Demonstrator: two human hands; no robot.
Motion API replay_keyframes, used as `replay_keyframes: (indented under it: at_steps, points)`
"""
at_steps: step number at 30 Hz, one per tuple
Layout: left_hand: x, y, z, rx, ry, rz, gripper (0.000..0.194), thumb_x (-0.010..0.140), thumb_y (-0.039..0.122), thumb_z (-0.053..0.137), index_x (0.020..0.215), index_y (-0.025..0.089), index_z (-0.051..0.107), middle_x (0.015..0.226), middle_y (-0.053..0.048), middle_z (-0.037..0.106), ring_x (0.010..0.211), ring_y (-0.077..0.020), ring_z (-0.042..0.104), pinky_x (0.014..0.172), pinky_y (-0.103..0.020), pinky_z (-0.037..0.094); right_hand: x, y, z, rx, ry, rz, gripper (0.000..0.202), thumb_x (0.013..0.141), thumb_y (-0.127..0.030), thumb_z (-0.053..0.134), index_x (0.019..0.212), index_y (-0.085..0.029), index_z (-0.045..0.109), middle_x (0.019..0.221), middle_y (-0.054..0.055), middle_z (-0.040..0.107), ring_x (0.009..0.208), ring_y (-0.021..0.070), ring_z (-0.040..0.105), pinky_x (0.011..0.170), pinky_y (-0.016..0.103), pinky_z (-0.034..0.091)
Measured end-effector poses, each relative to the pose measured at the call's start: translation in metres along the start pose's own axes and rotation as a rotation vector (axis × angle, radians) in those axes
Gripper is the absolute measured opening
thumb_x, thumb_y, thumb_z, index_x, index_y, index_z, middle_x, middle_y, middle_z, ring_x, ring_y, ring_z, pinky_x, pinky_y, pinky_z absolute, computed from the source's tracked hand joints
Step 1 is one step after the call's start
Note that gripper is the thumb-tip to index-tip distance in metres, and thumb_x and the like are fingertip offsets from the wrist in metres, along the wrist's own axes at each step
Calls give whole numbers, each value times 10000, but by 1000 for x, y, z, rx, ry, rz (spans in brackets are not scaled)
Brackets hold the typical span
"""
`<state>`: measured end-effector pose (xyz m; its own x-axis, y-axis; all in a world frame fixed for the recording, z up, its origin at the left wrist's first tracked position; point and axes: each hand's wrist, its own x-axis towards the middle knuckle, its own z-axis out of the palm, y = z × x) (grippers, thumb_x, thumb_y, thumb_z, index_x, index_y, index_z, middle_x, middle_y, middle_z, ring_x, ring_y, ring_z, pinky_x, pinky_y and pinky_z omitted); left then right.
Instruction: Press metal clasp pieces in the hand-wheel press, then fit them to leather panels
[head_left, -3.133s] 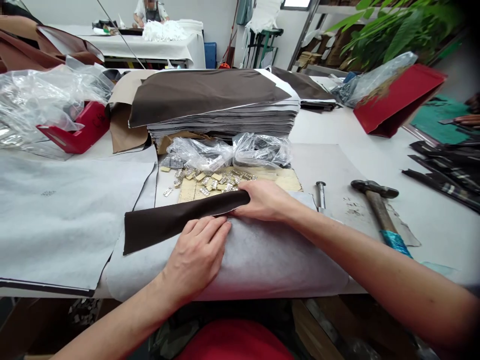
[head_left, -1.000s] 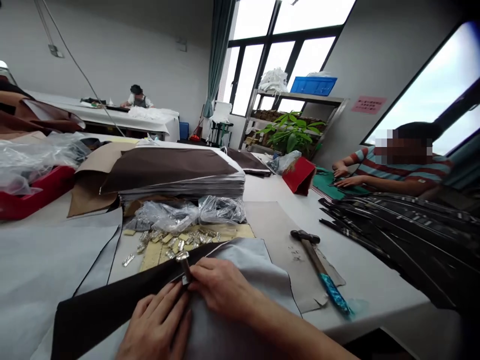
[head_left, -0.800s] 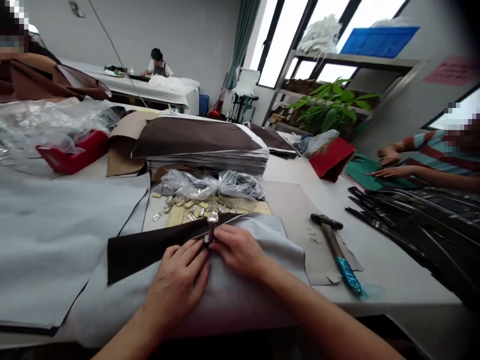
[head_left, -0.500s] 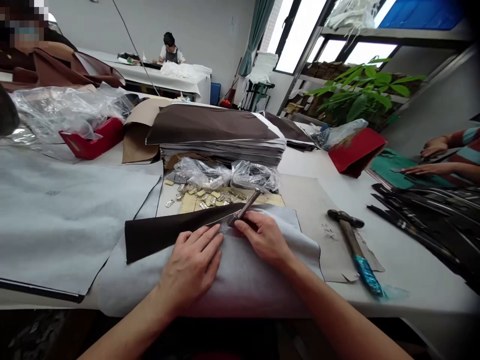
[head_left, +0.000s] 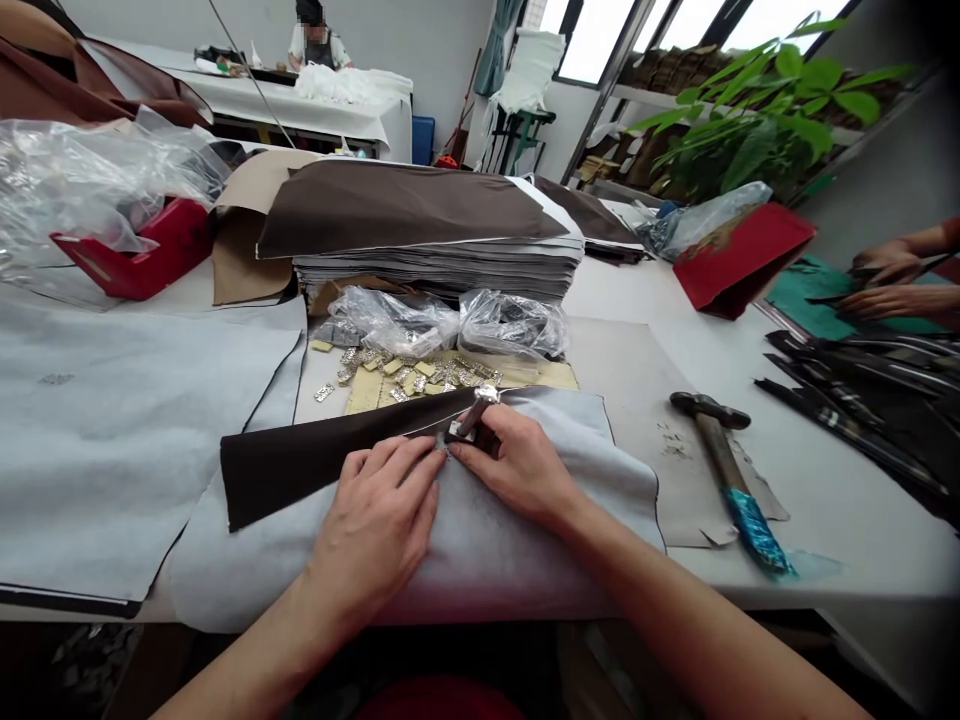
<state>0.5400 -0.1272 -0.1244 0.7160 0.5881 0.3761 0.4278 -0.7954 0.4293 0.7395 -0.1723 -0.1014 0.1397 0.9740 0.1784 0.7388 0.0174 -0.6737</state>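
My right hand (head_left: 521, 460) grips a metal punch (head_left: 474, 414), a steel rod with a block-shaped foot. The punch stands nearly upright, its foot at the pale back of a leather sheet (head_left: 525, 560). The sheet's dark edge (head_left: 300, 465) is folded over beside it. My left hand (head_left: 386, 510) lies on the sheet with fingers stretched out, its fingertips close to the foot. Whatever is under the foot is hidden. Behind the punch lie several small metal plates (head_left: 412, 378), some with yellow backing. To the right rests a hammer (head_left: 724, 460) with blue wrap on its handle.
A tall stack of dark sheets (head_left: 420, 215) stands behind two clear plastic bags (head_left: 514, 325). Red holders (head_left: 739, 260) flank it on both sides. Another pale sheet (head_left: 135, 440) lies left. At far right, a co-worker's hands (head_left: 892, 280) work above dark strips (head_left: 862, 410).
The punch has tipped from a rightward lean to nearly upright in my right hand. My left hand stays on the sheet. The camera view has shifted slightly.
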Motion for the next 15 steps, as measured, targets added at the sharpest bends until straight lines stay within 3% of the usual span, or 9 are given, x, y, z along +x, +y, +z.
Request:
replay_keyframes:
  at_steps: [4, 7, 15]
  points:
    - [21, -1, -2, -165, 1, -156, 217, 981, 238, 531, 1092, 230, 716, 1115, -25, 691, 1048, -205, 569, 911, -366, 447, 2, 1, 0, 59, -3, 41, 114, 840, -201, 737, 942, -185, 689, 814, -15, 636, 722, 142, 552, 651, 259, 420]
    - [39, -4, -5, -162, -92, -261, 162, 936, 269, 587, 962, 252, 746, 963, -2, 693, 942, -202, 574, 836, -352, 450, 2, 4, -1, 78, 24, 73, 137, 852, -201, 724, 985, -185, 691, 904, 6, 678, 807, 163, 596, 702, 271, 445]
    - [66, -16, -16, -239, -352, -395, 161, 823, 325, 644, 895, 322, 788, 894, 40, 738, 871, -197, 646, 694, -296, 409, 1, 7, -2, 78, 21, 74, 135, 835, -193, 739, 965, -200, 703, 891, -4, 705, 788, 171, 616, 687, 273, 447]
